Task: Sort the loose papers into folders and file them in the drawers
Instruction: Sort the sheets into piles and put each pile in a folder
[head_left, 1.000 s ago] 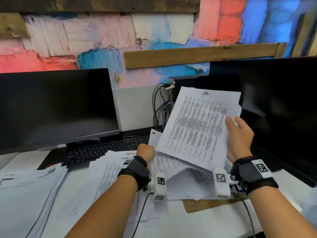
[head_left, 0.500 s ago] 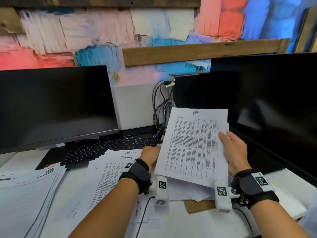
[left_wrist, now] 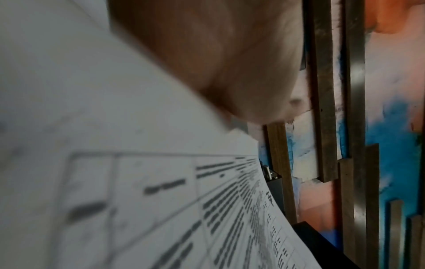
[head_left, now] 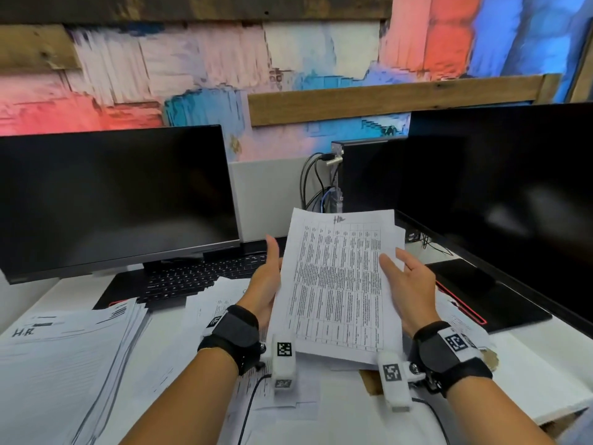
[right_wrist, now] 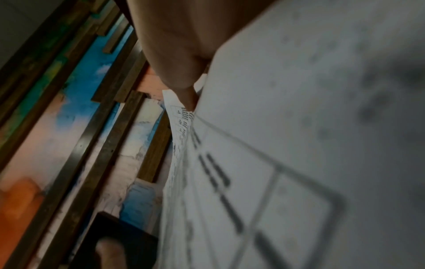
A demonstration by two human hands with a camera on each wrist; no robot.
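Observation:
A sheaf of printed papers [head_left: 340, 284], its top sheet a table with a handwritten mark at the head, is held just above the desk in the head view. My left hand [head_left: 266, 284] holds its left edge, thumb pointing up beside it; the fingers are hidden behind the sheets. At the right edge my right hand [head_left: 407, 290] grips it with the thumb on the top sheet. In the left wrist view the papers [left_wrist: 161, 200] lie under the left hand [left_wrist: 207, 54]. In the right wrist view the right hand [right_wrist: 179, 54] sits against the papers [right_wrist: 299, 127].
A thick paper pile [head_left: 64, 354] marked "H.R." lies at the left. Loose sheets [head_left: 205, 316] cover the desk in front of a black keyboard [head_left: 192, 281]. A brown folder [head_left: 372, 380] peeks out below the sheaf. Dark monitors stand left [head_left: 112, 200] and right [head_left: 500, 200].
The sheaf has come down from a raised, tilted position and now sits squarer and lower. My left hand has shifted from a fist at its lower corner to its left edge.

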